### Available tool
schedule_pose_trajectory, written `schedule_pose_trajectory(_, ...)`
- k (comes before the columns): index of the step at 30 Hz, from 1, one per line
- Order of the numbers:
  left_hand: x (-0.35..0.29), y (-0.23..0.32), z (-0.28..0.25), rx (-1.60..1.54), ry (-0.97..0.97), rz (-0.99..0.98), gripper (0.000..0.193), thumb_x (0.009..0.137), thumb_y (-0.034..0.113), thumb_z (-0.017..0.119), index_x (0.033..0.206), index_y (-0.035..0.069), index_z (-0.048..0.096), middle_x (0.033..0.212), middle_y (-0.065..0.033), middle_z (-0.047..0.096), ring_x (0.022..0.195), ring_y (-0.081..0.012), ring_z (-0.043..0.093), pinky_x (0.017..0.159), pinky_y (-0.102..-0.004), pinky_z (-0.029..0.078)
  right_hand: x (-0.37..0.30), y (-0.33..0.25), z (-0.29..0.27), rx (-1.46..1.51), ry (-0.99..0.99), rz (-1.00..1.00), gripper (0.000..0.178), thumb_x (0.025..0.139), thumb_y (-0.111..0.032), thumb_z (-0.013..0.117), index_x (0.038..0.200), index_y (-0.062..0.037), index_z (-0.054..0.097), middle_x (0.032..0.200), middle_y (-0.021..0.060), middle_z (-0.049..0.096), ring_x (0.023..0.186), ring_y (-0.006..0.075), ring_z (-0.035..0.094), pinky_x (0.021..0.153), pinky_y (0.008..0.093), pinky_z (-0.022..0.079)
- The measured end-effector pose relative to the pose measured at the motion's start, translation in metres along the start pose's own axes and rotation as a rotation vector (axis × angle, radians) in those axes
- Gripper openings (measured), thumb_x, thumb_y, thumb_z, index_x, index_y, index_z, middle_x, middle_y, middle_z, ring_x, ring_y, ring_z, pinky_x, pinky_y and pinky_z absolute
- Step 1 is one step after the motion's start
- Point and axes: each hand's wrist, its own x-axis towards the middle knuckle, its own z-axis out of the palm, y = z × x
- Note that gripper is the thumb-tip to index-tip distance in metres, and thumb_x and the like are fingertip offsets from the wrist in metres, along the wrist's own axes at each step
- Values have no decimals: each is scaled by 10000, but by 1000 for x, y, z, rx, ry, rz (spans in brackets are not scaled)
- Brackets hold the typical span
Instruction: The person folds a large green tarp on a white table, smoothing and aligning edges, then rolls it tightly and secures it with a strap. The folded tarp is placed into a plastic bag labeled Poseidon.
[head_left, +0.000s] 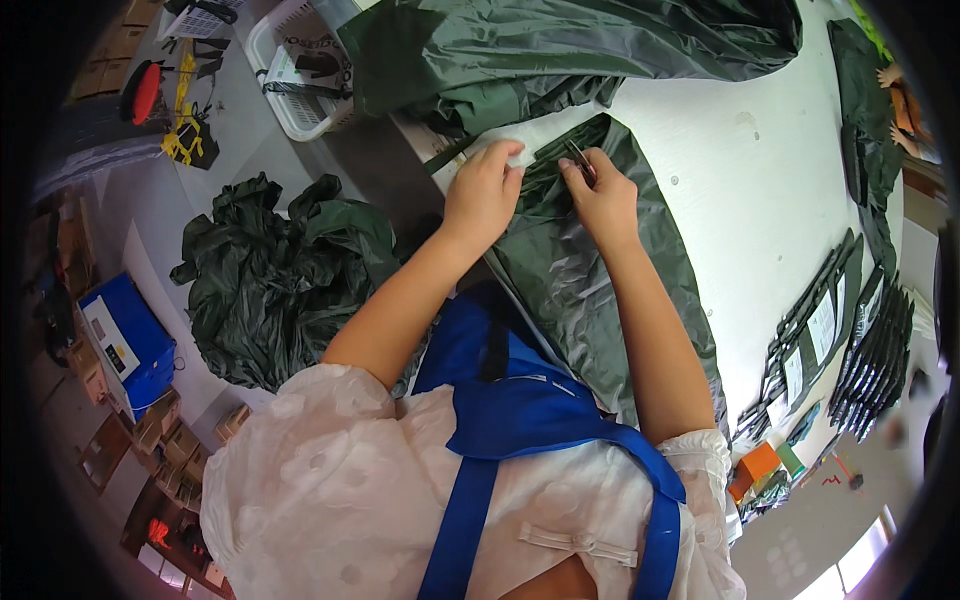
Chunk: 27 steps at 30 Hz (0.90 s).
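A dark green, shiny sheet of coated fabric (570,270) lies over the near edge of the white table, and its gathered end is between my hands. My left hand (480,195) is closed at the left of that end, thumb and forefinger curled together. Whatever they pinch is too small to make out. A small pair of metal thread snips (580,160) sits in the grip of my right hand (605,200), blades pointing up and left over the folds. Just beyond both hands, a larger piece of the same green fabric (580,45) is spread across the table.
Left of me is a crumpled heap of green fabric (285,270). A white plastic basket (300,115) stands farther back. Rows of black packages (870,360) lie along the right of the white table (740,200). Another person's hand (888,76) shows at the far right.
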Motion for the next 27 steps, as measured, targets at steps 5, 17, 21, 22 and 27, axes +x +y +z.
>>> schedule_pose_trajectory(5, 26, 10, 2, -30, -150, -69, 283, 777, 47, 670, 1042, 11, 579, 882, -136, 663, 712, -237, 646, 659, -326, 504, -6, 14, 4, 46, 47, -89, 266, 783, -219, 709, 1004, -94, 629, 824, 125, 656, 726, 259, 646, 674, 352, 509)
schedule_pose_trajectory(17, 23, 25, 1, 69, -176, -55, 103, 814, 72, 662, 865, 19, 589, 722, -98, 617, 624, -207, 593, 592, -321, 461, -3, 1, -17, -180, -10, -342, 387, 763, -98, 668, 1135, -189, 615, 856, 89, 650, 754, 275, 640, 654, 368, 507)
schedule_pose_trajectory(21, 19, 25, 1, -89, -202, -221, 105, 838, 68, 651, 895, 22, 575, 737, -71, 621, 644, -140, 586, 611, -278, 467, 14, 4, -17, -134, -97, -322, 328, 776, -103, 646, 1094, -181, 621, 849, 89, 658, 756, 283, 644, 643, 375, 503)
schedule_pose_trajectory(22, 19, 25, 2, -114, -209, -260, 114, 839, 67, 651, 910, 23, 573, 742, -63, 623, 651, -125, 585, 618, -268, 470, 15, 7, -16, -98, -106, -296, 311, 779, -108, 644, 1082, -175, 622, 847, 91, 661, 756, 284, 645, 643, 375, 503)
schedule_pose_trajectory(27, 15, 30, 2, -286, -252, -307, 230, 813, 55, 667, 997, 21, 532, 801, -43, 629, 694, -110, 588, 656, -253, 491, 12, 6, -17, 19, -154, -190, 227, 775, -106, 653, 1000, -129, 636, 848, 116, 670, 767, 297, 651, 652, 380, 500)
